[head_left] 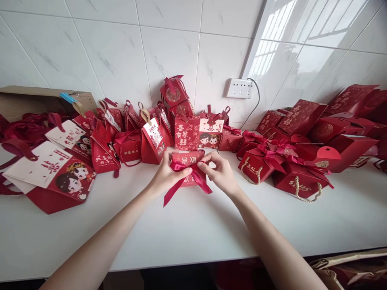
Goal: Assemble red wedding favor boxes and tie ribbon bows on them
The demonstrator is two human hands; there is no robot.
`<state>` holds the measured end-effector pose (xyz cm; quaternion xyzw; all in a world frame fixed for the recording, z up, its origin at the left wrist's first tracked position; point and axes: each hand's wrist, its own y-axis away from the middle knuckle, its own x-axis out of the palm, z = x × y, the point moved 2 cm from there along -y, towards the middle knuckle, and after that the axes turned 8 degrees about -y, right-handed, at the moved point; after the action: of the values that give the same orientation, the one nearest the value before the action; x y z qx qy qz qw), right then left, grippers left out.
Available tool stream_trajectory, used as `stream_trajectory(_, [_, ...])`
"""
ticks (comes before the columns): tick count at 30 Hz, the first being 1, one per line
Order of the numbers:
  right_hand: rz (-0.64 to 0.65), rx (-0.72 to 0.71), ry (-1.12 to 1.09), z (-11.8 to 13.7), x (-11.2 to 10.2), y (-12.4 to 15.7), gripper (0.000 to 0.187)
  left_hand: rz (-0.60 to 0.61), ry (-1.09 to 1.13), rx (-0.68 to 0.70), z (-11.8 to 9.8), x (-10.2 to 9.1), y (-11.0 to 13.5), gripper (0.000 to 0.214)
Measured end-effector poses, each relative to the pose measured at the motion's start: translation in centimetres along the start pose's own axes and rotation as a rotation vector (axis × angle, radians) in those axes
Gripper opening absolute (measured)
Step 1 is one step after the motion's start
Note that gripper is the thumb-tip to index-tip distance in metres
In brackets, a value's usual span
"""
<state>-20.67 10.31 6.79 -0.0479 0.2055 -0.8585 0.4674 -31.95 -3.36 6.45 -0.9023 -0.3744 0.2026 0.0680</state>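
From the head view, I see the small red box (190, 158) on the white bench (181, 233), a person's two hands working at it and a glossy red ribbon (199, 179) across its front. The left hand (167, 168) is at the box's left side, closed on the ribbon with the thumb laid over it; some of its fingers are hidden. The right hand (218, 171) is at the box's right side, thumb and forefinger pinched together on the ribbon, the other fingers curled. One ribbon tail hangs down to the left of the box, another to the right. Behind the box stands a printed carton (186, 135); well to its right sits a bow-topped box (256, 165) with a gold cord handle.
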Motion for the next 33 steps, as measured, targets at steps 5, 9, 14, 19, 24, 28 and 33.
stream_trajectory(5, [-0.033,0.060,-0.132,-0.2,0.2,0.3,0.035,0.006,-0.007,0.041,-0.3,0.2,0.1,0.053])
stream_trajectory(9, [-0.008,0.162,-0.261,-0.2,0.6,0.4,0.040,0.006,-0.009,0.057,0.0,0.1,0.0,0.052])
stream_trajectory(14, [0.127,0.281,-0.234,0.5,-0.9,0.2,0.047,0.012,0.017,-0.020,0.7,-0.5,-0.3,0.058])
stream_trajectory(19, [0.599,0.534,0.140,0.3,-2.0,0.5,0.039,0.000,0.041,-0.080,1.3,-1.0,-0.5,0.062])
stream_trajectory(24, [0.660,0.523,0.169,-0.2,-1.5,0.7,0.029,-0.006,0.038,-0.057,1.3,-0.8,-0.4,0.059])
stream_trajectory(28, [0.676,0.524,0.163,-0.4,-1.9,0.6,0.025,-0.016,0.019,-0.065,1.1,-0.7,-0.3,0.059])
stream_trajectory(33, [0.672,0.533,0.115,-0.5,-2.6,0.6,0.023,0.001,0.041,-0.054,0.9,-0.7,-0.2,0.057])
